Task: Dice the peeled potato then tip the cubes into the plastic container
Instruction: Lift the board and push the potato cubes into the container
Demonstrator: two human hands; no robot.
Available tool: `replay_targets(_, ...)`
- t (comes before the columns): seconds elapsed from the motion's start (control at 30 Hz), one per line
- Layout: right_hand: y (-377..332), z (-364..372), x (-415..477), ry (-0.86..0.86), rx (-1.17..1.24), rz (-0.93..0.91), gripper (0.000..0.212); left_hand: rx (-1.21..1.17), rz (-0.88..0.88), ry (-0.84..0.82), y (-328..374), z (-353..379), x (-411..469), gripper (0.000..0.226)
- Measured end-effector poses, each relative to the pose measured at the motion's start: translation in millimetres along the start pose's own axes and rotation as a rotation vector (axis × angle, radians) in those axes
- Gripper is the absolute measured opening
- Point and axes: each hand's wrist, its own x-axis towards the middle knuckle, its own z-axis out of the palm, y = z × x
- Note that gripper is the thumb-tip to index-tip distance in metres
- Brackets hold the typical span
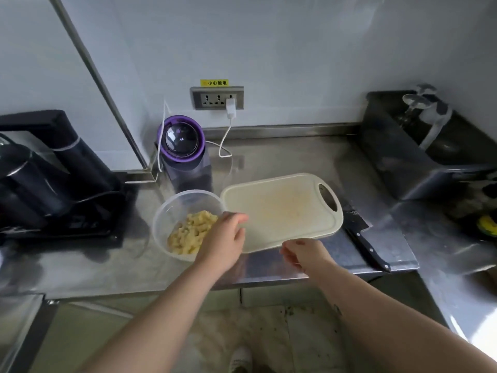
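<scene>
Here, gripped the cream cutting board at its left corner with the left hand, fingers curled over the edge. Pinched its near edge with the right hand, thumb on top, fingers curled beneath. Held the board's left edge above the rim of the clear plastic container. Found the potato cubes inside: small, pale yellow, irregular, heaped toward the near-right wall. Noted a black-handled knife just right of the board.

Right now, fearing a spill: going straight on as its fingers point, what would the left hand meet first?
Likely the cutting board, left edge; the left hand points rightward past the plastic container. Contact is unclear.
</scene>
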Motion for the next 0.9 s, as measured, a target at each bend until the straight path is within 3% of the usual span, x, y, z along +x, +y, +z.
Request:
replay_targets(0.1,6,-54,4,0.259,-0.392,-0.126,0.031,0.142,0.075,-0.258,8,34,9,0.045)
replay_targets(0.2,21,-92,11,0.435,-0.638,-0.114,0.019,0.335,0.028,-0.402,3,52,16,0.055)
replay_targets(0.3,37,-109,23,0.465,-0.846,-0.064,0.041,0.475,0.003,-0.509,-6,60,20,0.057)
replay_targets(0.4,42,-113,34,0.482,-0.943,-0.059,0.048,0.541,-0.011,-0.556,-16,62,24,0.057)
replay_targets(0.6,53,-120,49,0.498,-1.013,-0.011,0.044,0.607,-0.002,-0.579,-21,68,21,0.056)
replay_targets(0.73,61,-126,43,0.545,-0.900,0.082,0.036,0.610,-0.001,-0.597,-19,64,17,0.055)
replay_targets(0.9,48,-139,28,0.524,-0.732,-0.072,0.041,0.649,0.045,-0.607,-20,63,3,0.055)
